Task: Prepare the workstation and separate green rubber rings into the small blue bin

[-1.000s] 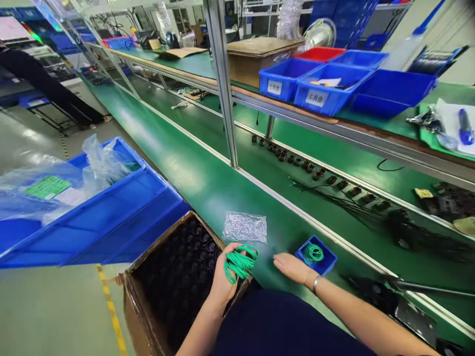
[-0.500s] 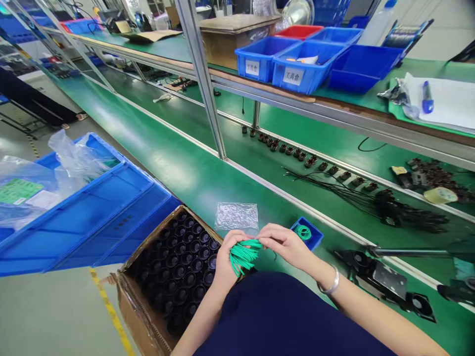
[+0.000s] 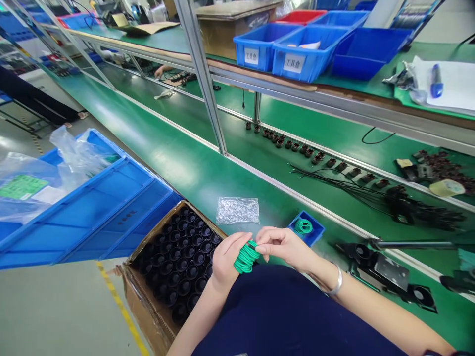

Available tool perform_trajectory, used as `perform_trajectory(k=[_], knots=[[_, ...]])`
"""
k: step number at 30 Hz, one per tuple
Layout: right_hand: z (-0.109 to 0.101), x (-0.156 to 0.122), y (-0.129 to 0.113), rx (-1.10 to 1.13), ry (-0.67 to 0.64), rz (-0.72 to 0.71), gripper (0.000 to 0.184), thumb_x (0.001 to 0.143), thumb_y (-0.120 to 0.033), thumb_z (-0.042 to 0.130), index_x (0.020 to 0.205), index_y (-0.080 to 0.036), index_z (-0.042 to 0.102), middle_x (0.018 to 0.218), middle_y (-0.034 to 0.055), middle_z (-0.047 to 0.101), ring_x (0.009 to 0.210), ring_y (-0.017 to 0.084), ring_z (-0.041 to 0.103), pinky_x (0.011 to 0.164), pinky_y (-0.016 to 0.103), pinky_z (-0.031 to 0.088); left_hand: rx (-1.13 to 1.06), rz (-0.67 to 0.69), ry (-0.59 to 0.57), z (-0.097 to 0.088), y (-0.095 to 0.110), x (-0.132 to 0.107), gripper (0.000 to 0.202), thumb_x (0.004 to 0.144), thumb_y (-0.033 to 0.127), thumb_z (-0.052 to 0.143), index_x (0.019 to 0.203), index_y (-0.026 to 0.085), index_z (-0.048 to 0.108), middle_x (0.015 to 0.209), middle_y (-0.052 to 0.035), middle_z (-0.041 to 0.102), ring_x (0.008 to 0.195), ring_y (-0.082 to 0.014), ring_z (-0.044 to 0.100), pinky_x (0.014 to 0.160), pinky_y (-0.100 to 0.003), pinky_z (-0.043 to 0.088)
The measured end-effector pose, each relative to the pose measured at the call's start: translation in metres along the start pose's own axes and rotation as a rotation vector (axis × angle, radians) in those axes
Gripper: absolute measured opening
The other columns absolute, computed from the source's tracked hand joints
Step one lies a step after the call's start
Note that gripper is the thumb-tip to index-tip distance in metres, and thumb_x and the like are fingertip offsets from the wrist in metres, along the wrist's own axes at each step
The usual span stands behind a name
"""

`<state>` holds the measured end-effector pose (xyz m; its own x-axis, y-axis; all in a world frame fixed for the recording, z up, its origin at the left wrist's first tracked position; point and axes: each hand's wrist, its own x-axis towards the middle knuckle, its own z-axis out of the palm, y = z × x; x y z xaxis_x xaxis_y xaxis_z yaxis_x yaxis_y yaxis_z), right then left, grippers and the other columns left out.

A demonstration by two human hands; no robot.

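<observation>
Gripping the green cord bundle (image 3: 246, 259) in the left hand (image 3: 226, 256) beside the open carton (image 3: 139, 301), and pinching its edge with the right hand (image 3: 286, 246), impossible to tell on how many strands. Could tangle loops by tugging several at once, or spill some among the black cups (image 3: 192, 272) in that carton by loosening the left grip. Might also nudge the small blue bin (image 3: 318, 236) just beyond the right hand by swinging outward.

L hand (image 3: 224, 259) w/ grn cord bndl (image 3: 245, 259) | R hand (image 3: 284, 246) pinching it | blu tray (image 3: 316, 233) nearby
</observation>
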<state>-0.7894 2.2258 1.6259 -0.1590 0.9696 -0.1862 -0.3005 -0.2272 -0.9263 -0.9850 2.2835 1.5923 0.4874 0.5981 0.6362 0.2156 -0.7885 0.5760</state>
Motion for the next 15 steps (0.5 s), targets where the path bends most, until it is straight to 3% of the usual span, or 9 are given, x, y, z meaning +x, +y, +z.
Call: perform_trajectory(k=[5,8,13,15], knots=[[-0.002,-0.005,0.001,0.056,0.001,0.056,0.024,0.079,-0.036,0.079,0.076,-0.014,0.07,0.087,0.0009,0.065,0.045,0.004,0.055,0.051,0.024,0.045,0.028,0.121,-0.004,-0.003,-0.001,-0.002,0.048,0.085,0.008,0.067,0.132,0.019,0.06,0.111,-0.01,0.074,0.1,-0.0201,0.071,0.086,-0.033,0.062],[-0.004,-0.008,0.003,0.107,0.001,0.11,0.029,0.081,-0.041,0.077,0.079,-0.014,0.066,0.074,0.0002,0.066,0.041,0.007,0.055,0.039,0.021,0.04,0.008,0.099,-0.012,-0.003,0.001,-0.002,0.047,0.085,0.009,0.067,0.13,0.02,0.061,0.111,-0.0095,0.074,0.098,-0.0195,0.071,0.084,-0.032,0.062],[-0.006,-0.01,0.003,0.179,0.003,0.218,0.036,0.084,-0.049,0.072,0.092,-0.015,0.063,0.048,-0.0016,0.062,0.033,0.01,0.051,0.031,0.018,0.036,-0.226,-0.146,0.088,0.002,0.009,-0.001,0.032,0.084,0.006,0.068,0.113,0.021,0.069,0.105,-0.0063,0.073,0.095,-0.0191,0.071,0.083,-0.034,0.06],[-0.009,-0.01,-0.001,0.225,0.095,0.188,0.038,0.085,-0.052,0.068,0.092,-0.016,0.061,0.049,-0.0015,0.062,0.03,0.009,0.048,0.03,0.017,0.033,-0.345,-0.267,0.157,0.004,0.011,-0.001,0.025,0.086,0.005,0.065,0.105,0.021,0.069,0.103,-0.0054,0.073,0.096,-0.0206,0.071,0.084,-0.037,0.06]])
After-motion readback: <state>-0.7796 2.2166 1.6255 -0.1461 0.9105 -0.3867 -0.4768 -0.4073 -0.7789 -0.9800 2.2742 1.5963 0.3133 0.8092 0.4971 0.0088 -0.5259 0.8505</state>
